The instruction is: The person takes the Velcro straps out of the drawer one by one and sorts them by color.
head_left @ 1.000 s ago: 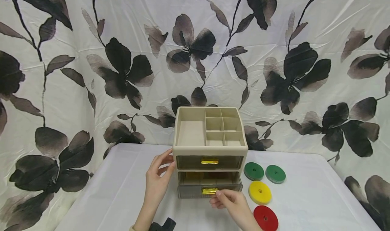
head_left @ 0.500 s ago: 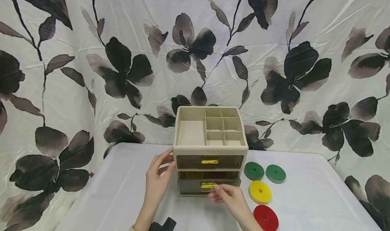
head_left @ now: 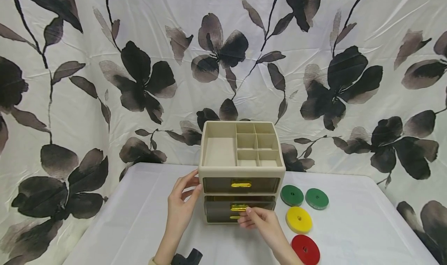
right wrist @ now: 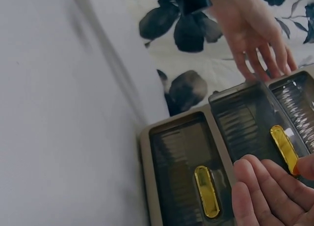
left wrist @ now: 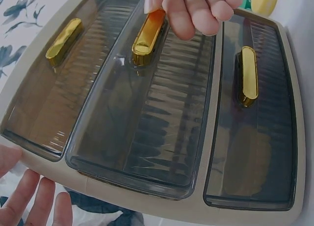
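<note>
A cream desktop organizer [head_left: 241, 172] stands mid-table, with several compartments on top and three smoky drawers with gold handles below. The middle drawer [left wrist: 142, 113] juts slightly proud of the frame in the left wrist view. My right hand [head_left: 263, 226] pinches its gold drawer handle [left wrist: 147, 37] near the right end, thumb on one side and fingers on the other. My left hand [head_left: 183, 199] rests against the organizer's left side, fingers extended. The top drawer [head_left: 223, 185] and the bottom drawer [left wrist: 255, 152] sit flush with the frame.
Right of the organizer lie two green discs [head_left: 291, 195], a yellow disc [head_left: 299, 220] and a red disc [head_left: 305, 250], each with a small centre hole. A white cloth covers the table [head_left: 139, 210]. Behind hangs a floral curtain [head_left: 265, 78].
The middle drawer has slid inward, from standing well out to nearly flush, with my right hand moving along on its handle. The bottom drawer's handle has come into view. My left hand stays put.
</note>
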The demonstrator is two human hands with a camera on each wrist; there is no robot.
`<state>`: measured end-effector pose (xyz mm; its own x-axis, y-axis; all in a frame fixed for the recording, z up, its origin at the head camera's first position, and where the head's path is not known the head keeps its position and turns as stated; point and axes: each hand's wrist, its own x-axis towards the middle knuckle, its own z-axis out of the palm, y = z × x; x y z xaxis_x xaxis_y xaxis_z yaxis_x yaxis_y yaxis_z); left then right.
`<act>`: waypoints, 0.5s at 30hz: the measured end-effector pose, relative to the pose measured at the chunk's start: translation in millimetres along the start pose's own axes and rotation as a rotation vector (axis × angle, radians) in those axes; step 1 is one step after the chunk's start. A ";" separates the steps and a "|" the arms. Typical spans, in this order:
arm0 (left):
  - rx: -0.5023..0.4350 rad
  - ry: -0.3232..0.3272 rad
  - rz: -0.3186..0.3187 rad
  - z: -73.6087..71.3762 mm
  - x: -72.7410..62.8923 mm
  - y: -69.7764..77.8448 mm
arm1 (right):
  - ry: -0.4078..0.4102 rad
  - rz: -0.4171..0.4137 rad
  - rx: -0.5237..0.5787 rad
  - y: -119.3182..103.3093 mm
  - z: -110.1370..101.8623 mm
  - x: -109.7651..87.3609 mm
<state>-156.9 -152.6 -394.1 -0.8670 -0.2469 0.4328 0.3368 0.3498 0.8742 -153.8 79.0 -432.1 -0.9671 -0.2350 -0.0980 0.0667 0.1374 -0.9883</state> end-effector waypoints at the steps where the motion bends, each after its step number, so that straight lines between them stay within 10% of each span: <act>1: 0.002 0.002 0.002 0.1 0.1 0.0 | 0.003 -0.001 -0.001 -0.3 0.2 0.8; 15: 0.016 0.003 0.009 0.5 0.2 0.1 | 0.044 -0.005 -0.007 2.3 2.5 9.9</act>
<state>-157.3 -152.2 -394.1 -0.8629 -0.2463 0.4413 0.3388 0.3660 0.8667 -162.6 74.6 -435.7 -0.9773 -0.1930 -0.0873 0.0601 0.1426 -0.9880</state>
